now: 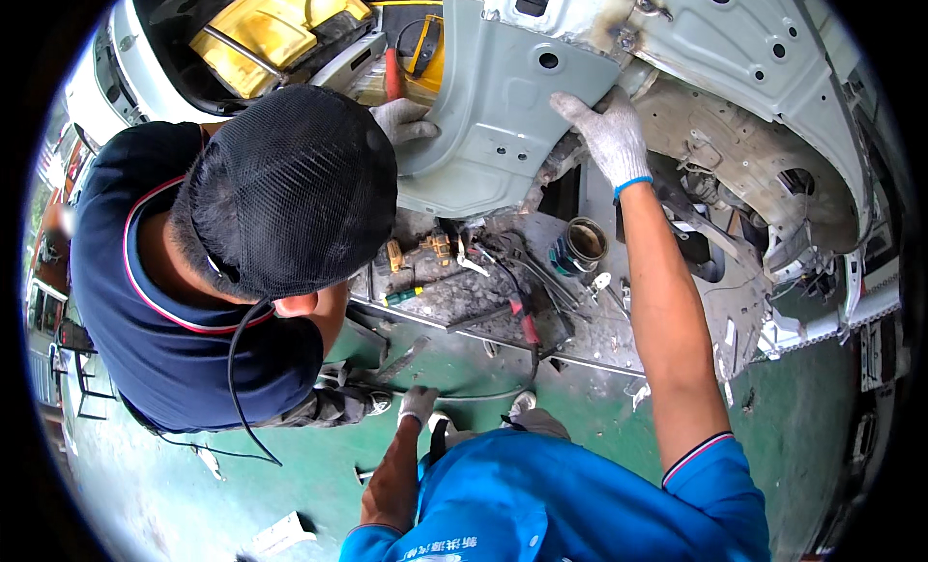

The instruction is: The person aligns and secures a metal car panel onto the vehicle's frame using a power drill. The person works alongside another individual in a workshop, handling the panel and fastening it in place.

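Observation:
My right hand (611, 142), in a pale knitted glove with a blue cuff, grips the edge of a light grey metal panel (493, 117), thumb on its face. My left hand (418, 405), also gloved, hangs low near a grey hose (474, 397); I cannot make out its fingers clearly. A co-worker's gloved hand (406, 121) touches the panel's left side, beside a red tool handle (394, 71). Below the panel, a bench (377, 301) holds a cordless drill (435, 248), a screwdriver (402, 295), a round can (579, 245) and a red-handled tool (524, 318).
A co-worker in a dark shirt (164, 311) and black cap leans in at my left. Worn car bodywork (754, 185) fills the right side. A white car body (164, 50) with yellow pieces (271, 30) is at upper left. A cable and hose cross the green floor (599, 456).

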The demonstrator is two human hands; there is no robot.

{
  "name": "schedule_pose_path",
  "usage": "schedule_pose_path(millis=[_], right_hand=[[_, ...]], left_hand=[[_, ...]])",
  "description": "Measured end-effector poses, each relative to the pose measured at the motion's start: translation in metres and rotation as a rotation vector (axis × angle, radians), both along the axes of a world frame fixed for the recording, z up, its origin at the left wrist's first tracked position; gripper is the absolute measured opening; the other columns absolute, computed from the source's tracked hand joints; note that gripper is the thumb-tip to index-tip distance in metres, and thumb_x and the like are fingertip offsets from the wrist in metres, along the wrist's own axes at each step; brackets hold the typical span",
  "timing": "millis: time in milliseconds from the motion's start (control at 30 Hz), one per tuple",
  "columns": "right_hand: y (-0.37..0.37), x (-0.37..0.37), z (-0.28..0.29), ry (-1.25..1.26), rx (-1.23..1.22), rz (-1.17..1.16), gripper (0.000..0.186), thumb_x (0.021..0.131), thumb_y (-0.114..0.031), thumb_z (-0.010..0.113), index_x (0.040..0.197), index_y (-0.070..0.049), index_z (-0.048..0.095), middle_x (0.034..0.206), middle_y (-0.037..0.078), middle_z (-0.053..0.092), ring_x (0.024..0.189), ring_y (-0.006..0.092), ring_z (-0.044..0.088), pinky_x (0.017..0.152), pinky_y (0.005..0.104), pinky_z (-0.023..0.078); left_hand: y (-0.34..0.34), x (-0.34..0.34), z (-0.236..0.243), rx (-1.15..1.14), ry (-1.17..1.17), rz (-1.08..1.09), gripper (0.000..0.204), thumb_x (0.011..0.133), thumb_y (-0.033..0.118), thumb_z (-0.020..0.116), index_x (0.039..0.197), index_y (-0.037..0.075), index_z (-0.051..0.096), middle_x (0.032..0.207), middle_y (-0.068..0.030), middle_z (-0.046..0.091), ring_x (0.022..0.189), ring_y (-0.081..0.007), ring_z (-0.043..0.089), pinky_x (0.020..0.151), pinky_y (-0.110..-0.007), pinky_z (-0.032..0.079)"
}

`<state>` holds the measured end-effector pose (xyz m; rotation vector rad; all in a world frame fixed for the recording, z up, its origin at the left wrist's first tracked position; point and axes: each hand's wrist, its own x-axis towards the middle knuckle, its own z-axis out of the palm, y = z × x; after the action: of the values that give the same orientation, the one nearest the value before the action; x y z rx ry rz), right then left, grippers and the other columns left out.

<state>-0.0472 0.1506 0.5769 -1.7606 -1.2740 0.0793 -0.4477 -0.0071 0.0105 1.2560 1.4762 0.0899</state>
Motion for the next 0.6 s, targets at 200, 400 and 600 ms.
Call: schedule_pose_path(millis=[200,400,600], right_hand=[[-0.012,0.007,-0.001,-0.001,-0.027,-0.022,0.071,0.082,-0.048,0.084,0.124,0.006,0.065,0.116,0.020,0.075,0.104,0.0276,0.071,0.095,0.0375,0.053],[-0.008,-0.007,0.001,-0.088,0.029,-0.006,0.065,0.082,-0.051,0.082,0.117,0.003,0.070,0.111,0.020,0.076,0.102,0.0312,0.072,0.092,0.0399,0.054],[-0.003,0.010,-0.013,-0.077,0.129,-0.051,0.069,0.077,-0.056,0.084,0.112,0.002,0.072,0.106,0.023,0.077,0.098,0.0372,0.074,0.086,0.0436,0.057]], left_hand=[[0.076,0.116,0.175,0.353,-0.300,0.058,0.066,0.092,0.042,0.073,0.134,-0.007,0.060,0.126,-0.0285,0.069,0.118,-0.0380,0.068,0.098,-0.044,0.053],[0.149,0.204,0.321,1.257,-0.270,0.201,0.121,0.075,0.042,0.090,0.162,-0.004,0.020,0.160,-0.0346,0.035,0.146,-0.0487,0.039,0.121,-0.049,0.034],[0.192,0.241,0.405,1.418,-0.351,0.234,0.125,0.065,0.047,0.092,0.155,-0.011,0.028,0.156,-0.0401,0.034,0.146,-0.0542,0.034,0.124,-0.055,0.029]])
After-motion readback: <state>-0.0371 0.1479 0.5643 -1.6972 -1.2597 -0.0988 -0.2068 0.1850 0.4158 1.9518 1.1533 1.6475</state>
